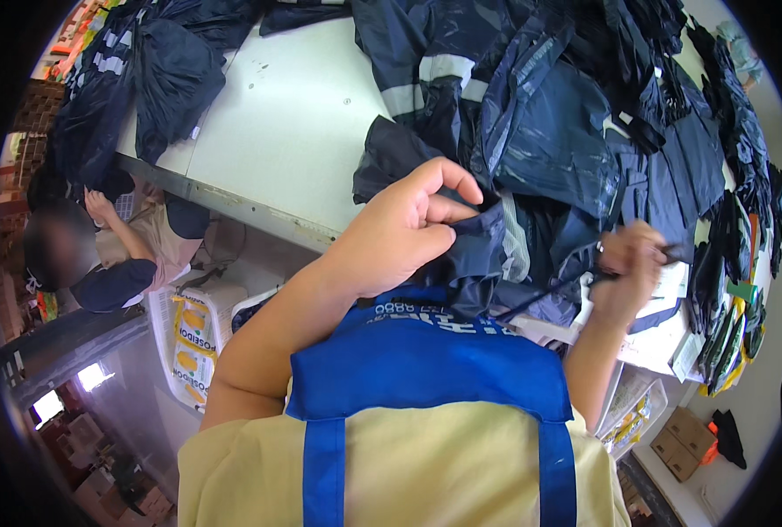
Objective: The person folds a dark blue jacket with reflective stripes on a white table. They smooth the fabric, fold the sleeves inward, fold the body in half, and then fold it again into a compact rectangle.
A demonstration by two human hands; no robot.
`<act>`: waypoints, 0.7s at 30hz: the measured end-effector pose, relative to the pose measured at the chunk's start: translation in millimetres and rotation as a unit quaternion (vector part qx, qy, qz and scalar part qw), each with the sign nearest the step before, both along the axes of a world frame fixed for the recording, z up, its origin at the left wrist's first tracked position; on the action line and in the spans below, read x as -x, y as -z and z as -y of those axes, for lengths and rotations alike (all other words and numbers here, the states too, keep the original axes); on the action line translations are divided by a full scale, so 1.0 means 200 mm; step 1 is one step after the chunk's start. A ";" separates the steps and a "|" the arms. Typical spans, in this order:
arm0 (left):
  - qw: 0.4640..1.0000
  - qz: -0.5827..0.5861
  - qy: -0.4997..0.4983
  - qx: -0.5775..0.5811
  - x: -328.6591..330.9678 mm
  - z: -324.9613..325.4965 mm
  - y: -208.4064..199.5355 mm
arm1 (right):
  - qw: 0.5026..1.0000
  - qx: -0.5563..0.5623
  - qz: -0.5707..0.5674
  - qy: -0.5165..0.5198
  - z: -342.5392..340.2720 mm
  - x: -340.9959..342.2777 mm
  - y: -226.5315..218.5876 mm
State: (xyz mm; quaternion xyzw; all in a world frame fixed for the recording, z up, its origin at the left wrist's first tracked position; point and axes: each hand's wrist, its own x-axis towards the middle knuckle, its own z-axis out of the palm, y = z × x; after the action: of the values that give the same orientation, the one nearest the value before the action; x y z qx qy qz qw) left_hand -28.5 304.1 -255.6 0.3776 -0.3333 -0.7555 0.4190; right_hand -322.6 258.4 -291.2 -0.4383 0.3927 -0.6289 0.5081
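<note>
Work on the rumpled navy garment (477, 263) looks unfinished: left hand (395, 230) half-open over it, right hand (630, 263) curled, too blurred to tell its hold.

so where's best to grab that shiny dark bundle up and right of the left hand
Probably its near edge, coming from the person's side: on the shiny dark bundle that edge is broad, rounded and faces the person, while the far side runs into more dark garments. The left hand is close to its lower left corner.
</note>
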 end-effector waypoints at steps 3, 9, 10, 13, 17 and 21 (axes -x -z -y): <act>1.000 -0.014 -0.010 0.009 -0.02 0.00 0.02 | 0.955 -0.125 0.110 0.243 0.08 0.39 0.10; 0.999 0.020 -0.044 0.026 0.06 0.02 0.04 | 0.989 -0.031 -0.141 -0.031 -0.18 -0.18 -0.01; 0.999 0.014 -0.040 0.018 0.07 0.01 0.04 | 0.974 0.092 -0.193 -0.075 -0.17 -0.31 -0.03; 0.998 0.011 -0.054 0.001 0.05 -0.01 0.03 | 0.896 0.217 -0.374 -0.098 -0.15 -0.51 -0.09; 0.997 0.039 -0.060 0.033 0.03 -0.03 0.03 | 0.913 0.215 -0.337 -0.078 -0.15 -0.46 -0.05; 0.991 -0.117 -0.070 -0.005 -0.01 -0.03 0.04 | 0.985 -0.108 -0.129 -0.042 -0.01 -0.30 0.16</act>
State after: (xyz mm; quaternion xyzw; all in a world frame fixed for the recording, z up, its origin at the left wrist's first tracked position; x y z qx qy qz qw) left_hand -27.4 310.8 -264.2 0.3113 -0.2514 -0.7650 0.5047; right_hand -263.2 261.1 -322.8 -0.4743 0.5020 -0.4990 0.5234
